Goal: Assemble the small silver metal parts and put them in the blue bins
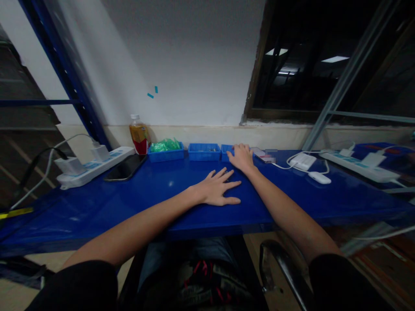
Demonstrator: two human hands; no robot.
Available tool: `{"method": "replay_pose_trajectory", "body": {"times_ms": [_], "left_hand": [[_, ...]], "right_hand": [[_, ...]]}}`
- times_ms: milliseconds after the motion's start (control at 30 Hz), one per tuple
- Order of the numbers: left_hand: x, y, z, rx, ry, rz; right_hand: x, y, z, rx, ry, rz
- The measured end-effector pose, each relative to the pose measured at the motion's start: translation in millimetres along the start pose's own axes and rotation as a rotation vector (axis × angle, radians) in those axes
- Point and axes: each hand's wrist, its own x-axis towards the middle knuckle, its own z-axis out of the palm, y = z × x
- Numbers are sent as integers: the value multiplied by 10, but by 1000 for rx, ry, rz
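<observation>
My left hand [218, 188] lies palm down on the blue tabletop [155, 194], its fingers spread apart. Some tiny dark bits show beside its fingertips, too small to name. Farther back, my right hand [242, 158] reaches over the rightmost small blue tray [226, 152] and covers much of it. Thumb and fingers are apart there, though the fingertips bend down and are partly hidden. Left of it, another blue tray [204, 156] holds small parts that I cannot make out. A third blue tray [166, 156] contains a crumpled green plastic bag [165, 145].
A drink bottle [139, 136] and a dark phone [126, 167] stand and lie at left, near a white power strip [97, 166]. Behind my right hand lies another phone [262, 154] on a cable, with a white charger [303, 161] and a second power strip [363, 167] farther right.
</observation>
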Motion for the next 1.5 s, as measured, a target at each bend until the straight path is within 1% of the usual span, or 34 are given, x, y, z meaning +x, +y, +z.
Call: {"method": "replay_pose_trajectory", "body": {"times_ms": [67, 133, 167, 233, 300, 400, 433, 467, 633, 833, 933, 1000, 1100, 1200, 1333, 1500], "left_hand": [[14, -35, 1, 7, -46, -47], [17, -116, -34, 6, -88, -85], [14, -161, -58, 3, -104, -90], [1, -241, -102, -7, -123, -77], [-13, -292, -127, -24, -119, -54], [-25, -312, -130, -51, -102, -38], [-26, -311, -126, -55, -101, -40], [-27, -309, -122, -57, -100, -40], [-22, -326, -105, -64, -81, -39], [-19, -315, -107, -58, -97, -38], [-25, -316, -132, -67, -107, -45], [-39, -359, -169, -91, -109, -43], [-75, -507, -239, -103, -47, -28], [-117, -725, -279, -27, 63, -87], [-138, -995, -241, 11, 131, -137], [-146, -1205, -167, 48, 214, -235]], "right_hand": [[-66, -184, 38, 49, -22, -124], [-122, -348, 76, 97, -39, -257], [-140, -409, 95, 117, -42, -307], [-152, -474, 132, 149, -46, -350], [-132, -469, 164, 197, -109, -359], [-83, -397, 196, 266, -317, -376], [-70, -375, 201, 277, -365, -382], [-61, -360, 203, 279, -386, -387], [-66, -370, 182, 246, -375, -392], [-82, -386, 162, 238, -396, -390], [-80, -380, 159, 255, -403, -379], [-77, -374, 155, 282, -413, -371], [-66, -362, 153, 316, -435, -371], [-49, -347, 163, 351, -453, -344], [-19, -315, 182, 392, -480, -302], [-6, -283, 180, 408, -509, -301]]}}
